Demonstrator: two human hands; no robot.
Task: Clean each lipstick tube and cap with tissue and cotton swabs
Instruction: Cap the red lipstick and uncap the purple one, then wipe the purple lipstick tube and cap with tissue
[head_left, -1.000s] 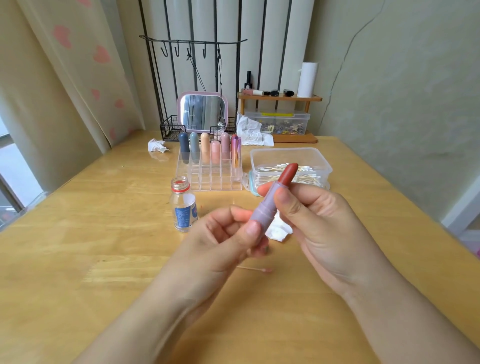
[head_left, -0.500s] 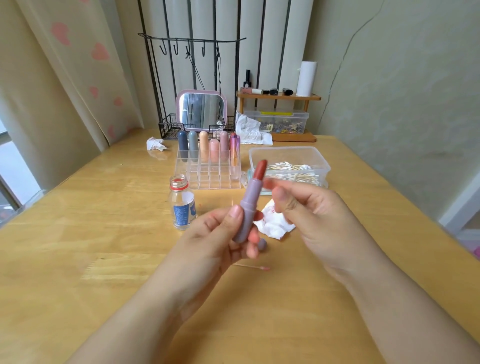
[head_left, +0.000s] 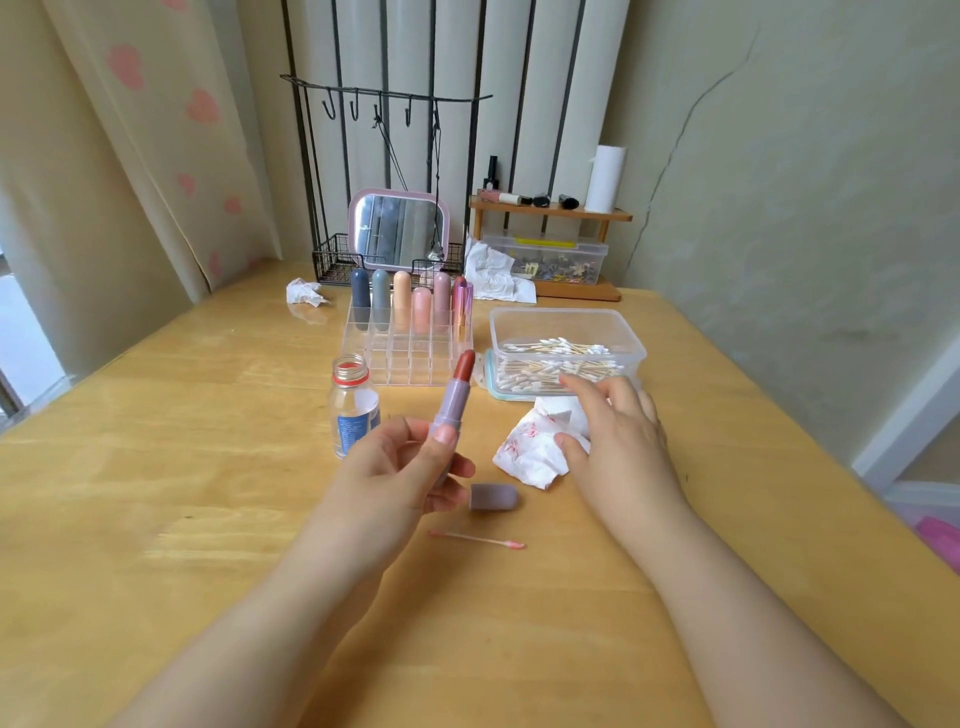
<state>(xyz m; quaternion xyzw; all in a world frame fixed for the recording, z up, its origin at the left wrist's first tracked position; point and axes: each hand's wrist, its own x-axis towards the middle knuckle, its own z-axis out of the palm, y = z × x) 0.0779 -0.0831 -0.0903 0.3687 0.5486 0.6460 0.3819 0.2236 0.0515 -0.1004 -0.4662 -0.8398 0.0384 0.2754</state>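
The left hand (head_left: 400, 467) pinches the uncapped lilac lipstick tube (head_left: 453, 402) upright, while the right hand (head_left: 618, 441), fingers spread, touches the crumpled stained white tissue (head_left: 530, 457) at three o'clock.

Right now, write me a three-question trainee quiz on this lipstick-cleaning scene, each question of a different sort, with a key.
1. True or false: the left hand grips the open lipstick tube.
2. Where does the lilac cap lie? A) on the tube B) on the table, right of the left hand C) in the clear organizer
3. Fill in: the right hand reaches over the stained ____, in front of the swab box.

Key: 1 true; 2 B; 3 tissue.
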